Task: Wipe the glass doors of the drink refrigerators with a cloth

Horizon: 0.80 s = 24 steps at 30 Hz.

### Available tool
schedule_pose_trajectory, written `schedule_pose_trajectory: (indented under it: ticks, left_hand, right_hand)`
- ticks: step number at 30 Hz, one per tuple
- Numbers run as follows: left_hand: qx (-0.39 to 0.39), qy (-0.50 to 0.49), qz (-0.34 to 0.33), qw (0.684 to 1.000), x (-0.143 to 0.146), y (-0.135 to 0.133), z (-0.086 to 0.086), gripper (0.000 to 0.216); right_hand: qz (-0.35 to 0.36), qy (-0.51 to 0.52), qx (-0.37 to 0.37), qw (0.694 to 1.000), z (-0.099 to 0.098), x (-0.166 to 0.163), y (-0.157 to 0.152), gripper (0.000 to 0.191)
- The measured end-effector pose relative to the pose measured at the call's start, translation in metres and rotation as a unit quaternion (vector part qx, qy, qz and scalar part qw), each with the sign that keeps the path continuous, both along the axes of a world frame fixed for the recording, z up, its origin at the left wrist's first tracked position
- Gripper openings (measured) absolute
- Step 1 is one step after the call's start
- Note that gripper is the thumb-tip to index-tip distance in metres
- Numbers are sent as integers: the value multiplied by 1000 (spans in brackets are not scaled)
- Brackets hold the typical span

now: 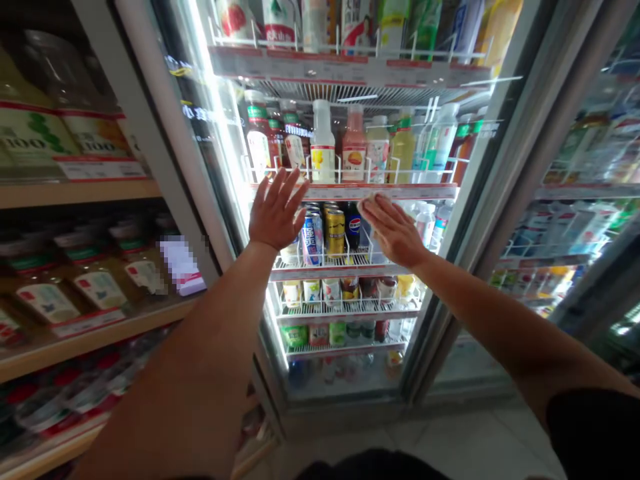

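Both my arms reach forward to the glass door (345,377) of a lit drinks fridge. On the left side of the pane, my left hand (277,212) is spread with its fingers apart and nothing in it. Farther right, my right hand (393,230) holds a pale cloth (369,205) under its fingers, pressed flat toward the glass. Behind the pane, bottles such as a clear one with a yellow label (323,143) stand on a shelf above the hands. Between the hands show a blue can (313,239) and a gold can (335,232).
On the left, wooden shelves (100,330) hold juice bottles (45,293) and a white phone-like object (183,263). A metal door frame (480,267) runs along the right, with another stocked fridge (565,227) beyond it. Pale floor (450,433) lies below.
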<state>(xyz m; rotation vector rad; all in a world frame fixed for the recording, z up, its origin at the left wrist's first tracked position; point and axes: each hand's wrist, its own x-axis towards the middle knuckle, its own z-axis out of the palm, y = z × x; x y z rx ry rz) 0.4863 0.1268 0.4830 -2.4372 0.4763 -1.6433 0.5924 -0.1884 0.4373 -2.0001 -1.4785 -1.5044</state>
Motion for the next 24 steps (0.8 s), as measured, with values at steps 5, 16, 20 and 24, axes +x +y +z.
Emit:
schedule_pose_trajectory:
  ticks: [5, 16, 20, 24]
  left_hand:
    - [7, -12, 13, 1000, 0, -1, -1, 59]
    - [25, -27, 21, 999, 2, 2, -3, 55]
    - [35, -37, 26, 998, 2, 3, -4, 56]
    - [33, -27, 23, 999, 2, 4, -4, 58]
  right_hand:
    - [-5, 7, 123, 992, 37, 2, 14, 75]
    - [0, -15, 127, 992, 95, 7, 45, 65]
    - [15, -28, 45, 999, 106, 7, 51, 63]
    - [11, -29, 133, 991, 128, 20, 45, 63]
